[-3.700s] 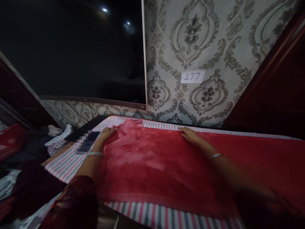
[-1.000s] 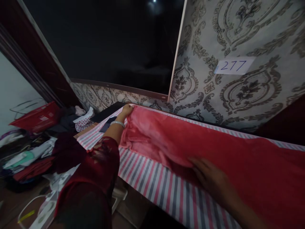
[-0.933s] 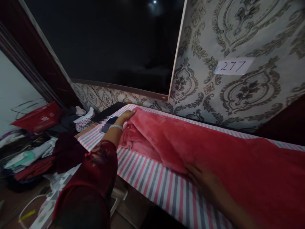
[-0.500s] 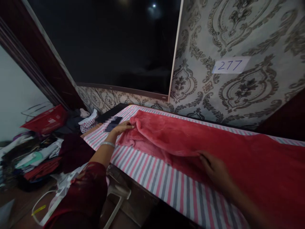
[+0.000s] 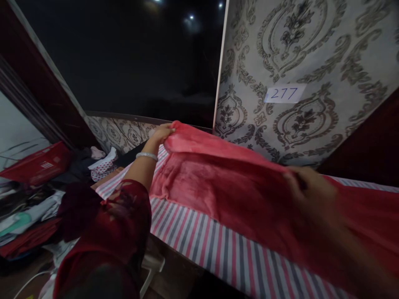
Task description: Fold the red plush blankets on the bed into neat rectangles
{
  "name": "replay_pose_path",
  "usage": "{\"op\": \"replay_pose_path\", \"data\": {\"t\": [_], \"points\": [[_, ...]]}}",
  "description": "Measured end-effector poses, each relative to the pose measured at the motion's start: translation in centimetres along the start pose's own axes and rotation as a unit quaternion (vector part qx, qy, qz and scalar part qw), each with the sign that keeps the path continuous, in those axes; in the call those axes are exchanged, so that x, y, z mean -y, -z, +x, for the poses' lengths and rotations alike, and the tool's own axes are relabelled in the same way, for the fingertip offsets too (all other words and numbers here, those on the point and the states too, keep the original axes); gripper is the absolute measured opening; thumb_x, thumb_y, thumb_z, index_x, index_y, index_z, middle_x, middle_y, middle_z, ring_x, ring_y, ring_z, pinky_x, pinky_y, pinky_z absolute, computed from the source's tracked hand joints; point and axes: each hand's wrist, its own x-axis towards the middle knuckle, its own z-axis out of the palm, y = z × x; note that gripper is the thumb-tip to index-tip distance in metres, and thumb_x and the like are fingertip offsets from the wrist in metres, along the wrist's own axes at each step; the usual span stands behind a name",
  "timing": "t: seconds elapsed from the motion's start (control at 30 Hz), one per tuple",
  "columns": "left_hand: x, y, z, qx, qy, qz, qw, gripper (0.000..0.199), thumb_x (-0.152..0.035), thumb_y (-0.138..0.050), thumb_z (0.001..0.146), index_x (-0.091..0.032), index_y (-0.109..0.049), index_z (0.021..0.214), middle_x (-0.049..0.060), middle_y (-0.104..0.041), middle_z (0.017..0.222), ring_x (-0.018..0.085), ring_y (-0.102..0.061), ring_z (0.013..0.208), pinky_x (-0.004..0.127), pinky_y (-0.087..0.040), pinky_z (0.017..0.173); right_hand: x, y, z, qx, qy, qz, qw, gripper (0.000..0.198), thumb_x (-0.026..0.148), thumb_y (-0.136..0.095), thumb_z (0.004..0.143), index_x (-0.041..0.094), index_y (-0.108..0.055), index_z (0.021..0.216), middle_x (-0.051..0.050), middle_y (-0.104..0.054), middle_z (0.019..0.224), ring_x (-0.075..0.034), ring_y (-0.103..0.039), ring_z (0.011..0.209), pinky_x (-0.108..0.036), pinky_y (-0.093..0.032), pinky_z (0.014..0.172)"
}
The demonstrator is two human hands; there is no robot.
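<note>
A red plush blanket [image 5: 199,178] lies along a table spread with a pink, grey and white striped cloth [image 5: 199,232]. At the blanket's far left corner, my left hand [image 5: 163,133] is closed on its edge and holds it raised. My right hand [image 5: 311,191], partly blurred, grips the same raised edge further right. Between the two hands the upper layer is lifted off, and a lower layer of the blanket shows beneath, resting on the striped cloth.
Behind the table hang a large dark screen [image 5: 124,62] and patterned wallpaper with a paper marked 277 [image 5: 284,93]. At left lie heaped clothes [image 5: 34,211] and a red bag [image 5: 37,164]. Part of a white chair [image 5: 152,265] shows below the table edge.
Both hands have lifted the blanket's upper edge up and away from me, uncovering more of the lower layer. My right hand has moved right and upward. The view has shifted slightly.
</note>
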Motion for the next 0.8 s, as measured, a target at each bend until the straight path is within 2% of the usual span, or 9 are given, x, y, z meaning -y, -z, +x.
{"op": "replay_pose_path", "data": {"t": [0.07,0.13,0.2,0.27,0.43,0.57,0.67,0.73,0.8], "points": [[1.7,1.1,-1.3,-0.001,0.04,0.058,0.998,0.013,-0.022,-0.074,0.068,-0.016,-0.071,0.079,0.003,-0.069,0.072,0.021,-0.066,0.079,0.03,-0.053,0.075,0.8,-1.3,-3.3,0.092,0.029,0.028,0.995,0.04,0.048,-0.04,0.102,0.023,-0.07,0.093,-0.008,-0.074,0.086,-0.024,-0.071,0.077,-0.034,-0.056,0.067],[4.2,1.8,-3.5,0.0,0.084,0.114,0.99,0.01,-0.019,-0.077,0.062,-0.017,-0.068,0.067,0.003,-0.068,0.067,0.023,-0.067,0.081,0.03,-0.052,0.075,1.3,-3.2,-7.3,0.153,0.039,0.046,0.986,0.044,0.047,-0.036,0.104,0.022,-0.071,0.094,-0.008,-0.075,0.089,-0.023,-0.072,0.077,-0.033,-0.057,0.067],[6.7,2.2,-5.9,-0.001,0.117,0.154,0.981,0.014,-0.019,-0.079,0.059,-0.018,-0.065,0.062,0.004,-0.068,0.068,0.025,-0.067,0.085,0.03,-0.052,0.077,1.6,-4.9,-10.6,0.193,0.049,0.062,0.978,0.045,0.045,-0.035,0.105,0.022,-0.072,0.096,-0.008,-0.076,0.091,-0.022,-0.073,0.077,-0.032,-0.057,0.066],[8.6,2.4,-8.0,-0.008,0.136,0.174,0.975,0.016,-0.022,-0.081,0.06,-0.018,-0.066,0.066,0.005,-0.069,0.072,0.025,-0.067,0.087,0.029,-0.051,0.079,1.6,-5.9,-12.6,0.217,0.053,0.064,0.973,0.044,0.043,-0.035,0.105,0.023,-0.073,0.099,-0.008,-0.076,0.094,-0.022,-0.073,0.08,-0.032,-0.058,0.068],[10.7,3.2,-11.8,-0.036,0.16,0.181,0.97,0.03,-0.037,-0.079,0.069,-0.018,-0.07,0.091,0.005,-0.07,0.081,0.023,-0.068,0.086,0.027,-0.052,0.075,1.3,-5.9,-13.4,0.238,0.038,0.07,0.968,0.04,0.042,-0.039,0.104,0.022,-0.073,0.102,-0.009,-0.075,0.096,-0.024,-0.073,0.083,-0.036,-0.058,0.071],[11.4,3.6,-15.1,-0.025,0.179,0.177,0.967,0.041,-0.041,-0.083,0.068,-0.017,-0.069,0.097,0.004,-0.07,0.076,0.021,-0.067,0.072,0.028,-0.053,0.064,1.2,-5.9,-13.4,0.235,0.028,0.094,0.967,0.04,0.044,-0.04,0.104,0.021,-0.073,0.101,-0.01,-0.075,0.096,-0.025,-0.072,0.083,-0.037,-0.058,0.072],[11.6,3.6,-16.9,-0.028,0.179,0.185,0.966,0.045,-0.039,-0.077,0.076,-0.017,-0.065,0.113,0.002,-0.068,0.072,0.019,-0.065,0.064,0.028,-0.052,0.06,1.1,-6.1,-13.5,0.21,0.023,0.104,0.972,0.043,0.048,-0.039,0.104,0.021,-0.073,0.099,-0.01,-0.075,0.092,-0.025,-0.072,0.082,-0.038,-0.058,0.073],[11.6,3.6,-17.5,-0.045,0.173,0.206,0.962,0.041,-0.034,-0.071,0.081,-0.017,-0.063,0.117,0.002,-0.069,0.076,0.019,-0.067,0.069,0.027,-0.052,0.063,1.1,-6.1,-13.6,0.188,0.015,0.106,0.976,0.044,0.049,-0.038,0.104,0.021,-0.072,0.097,-0.01,-0.075,0.09,-0.025,-0.072,0.081,-0.038,-0.058,0.074],[11.5,3.7,-17.8,-0.06,0.17,0.242,0.953,0.033,-0.029,-0.069,0.08,-0.017,-0.065,0.111,0.005,-0.071,0.081,0.021,-0.069,0.08,0.028,-0.052,0.07,1.1,-6.0,-13.7,0.186,0.012,0.105,0.977,0.043,0.048,-0.039,0.104,0.021,-0.072,0.098,-0.01,-0.075,0.091,-0.025,-0.071,0.082,-0.038,-0.057,0.075]]}}
